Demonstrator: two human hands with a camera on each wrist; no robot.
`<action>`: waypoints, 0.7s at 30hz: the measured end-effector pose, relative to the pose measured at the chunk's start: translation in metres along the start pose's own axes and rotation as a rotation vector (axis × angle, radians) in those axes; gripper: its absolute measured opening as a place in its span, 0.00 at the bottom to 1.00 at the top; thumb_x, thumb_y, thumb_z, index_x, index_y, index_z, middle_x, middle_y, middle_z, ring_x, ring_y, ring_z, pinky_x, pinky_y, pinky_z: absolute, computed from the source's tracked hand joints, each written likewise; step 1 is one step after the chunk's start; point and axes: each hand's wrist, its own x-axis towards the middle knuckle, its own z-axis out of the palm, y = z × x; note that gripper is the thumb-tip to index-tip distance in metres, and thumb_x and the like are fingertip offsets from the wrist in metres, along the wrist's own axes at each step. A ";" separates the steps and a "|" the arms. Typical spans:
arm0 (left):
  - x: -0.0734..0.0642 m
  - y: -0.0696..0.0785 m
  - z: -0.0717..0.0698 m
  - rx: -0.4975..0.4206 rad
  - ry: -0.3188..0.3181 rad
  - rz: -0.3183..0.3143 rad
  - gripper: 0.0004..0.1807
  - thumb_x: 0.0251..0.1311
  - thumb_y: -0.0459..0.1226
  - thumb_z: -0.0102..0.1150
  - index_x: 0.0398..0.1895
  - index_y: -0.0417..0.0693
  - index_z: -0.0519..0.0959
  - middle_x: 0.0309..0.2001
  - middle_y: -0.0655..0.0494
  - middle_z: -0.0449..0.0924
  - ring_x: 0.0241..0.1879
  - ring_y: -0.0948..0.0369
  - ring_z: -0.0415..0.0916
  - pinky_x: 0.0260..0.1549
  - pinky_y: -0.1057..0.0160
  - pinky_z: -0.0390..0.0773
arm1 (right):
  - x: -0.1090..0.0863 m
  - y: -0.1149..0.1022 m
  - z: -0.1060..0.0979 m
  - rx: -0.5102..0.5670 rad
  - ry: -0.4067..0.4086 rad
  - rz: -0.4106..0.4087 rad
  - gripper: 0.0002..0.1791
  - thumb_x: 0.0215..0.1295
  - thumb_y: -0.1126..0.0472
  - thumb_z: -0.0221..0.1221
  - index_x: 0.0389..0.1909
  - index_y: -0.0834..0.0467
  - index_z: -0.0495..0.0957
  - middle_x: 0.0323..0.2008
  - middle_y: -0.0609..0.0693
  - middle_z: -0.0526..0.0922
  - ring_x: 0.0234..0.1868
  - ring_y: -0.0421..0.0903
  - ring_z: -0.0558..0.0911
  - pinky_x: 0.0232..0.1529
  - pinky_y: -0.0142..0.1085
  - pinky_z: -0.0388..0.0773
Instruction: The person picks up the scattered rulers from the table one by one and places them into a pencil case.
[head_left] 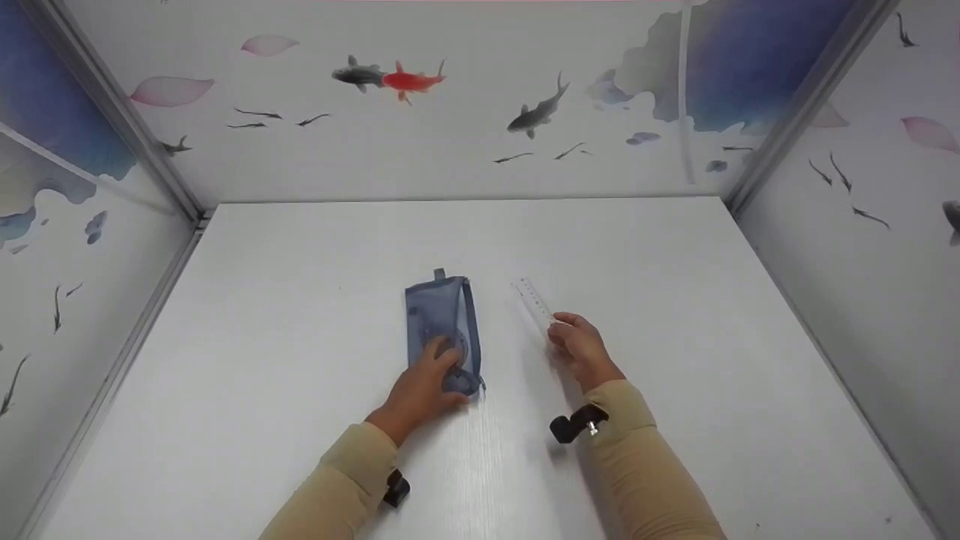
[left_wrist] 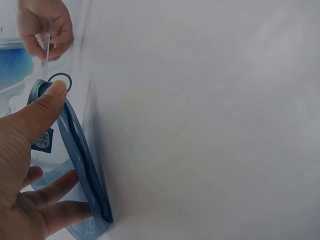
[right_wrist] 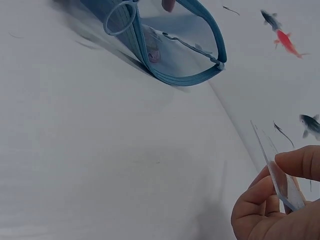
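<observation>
A blue see-through zip pouch (head_left: 431, 307) lies lengthwise near the middle of the table. My left hand (head_left: 421, 386) grips its near part, thumb at the end by the zip and fingers spread over the side. Its zipped mouth (right_wrist: 187, 80) gapes toward the right hand in the right wrist view, and a small pinkish thing (right_wrist: 154, 54) shows through inside. A zip-pull ring (left_wrist: 62, 76) sticks out by the left thumb. To the right of the pouch, my right hand (head_left: 581, 345) pinches a clear ruler (head_left: 531, 300) between thumb and fingers, its far end pointing up and left.
The white table (head_left: 300, 450) is bounded by a back wall (head_left: 450, 165) and side walls printed with fish and petals. Black camera mounts (head_left: 577, 424) sit on both wrists over beige sleeves (head_left: 645, 465).
</observation>
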 end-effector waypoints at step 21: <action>-0.001 0.000 -0.001 0.000 0.030 0.020 0.32 0.45 0.45 0.75 0.55 0.53 0.72 0.70 0.38 0.57 0.56 0.38 0.72 0.49 0.43 0.75 | -0.007 0.002 0.041 -0.040 -0.035 0.039 0.20 0.65 0.68 0.53 0.58 0.60 0.70 0.49 0.56 0.73 0.46 0.48 0.72 0.46 0.38 0.69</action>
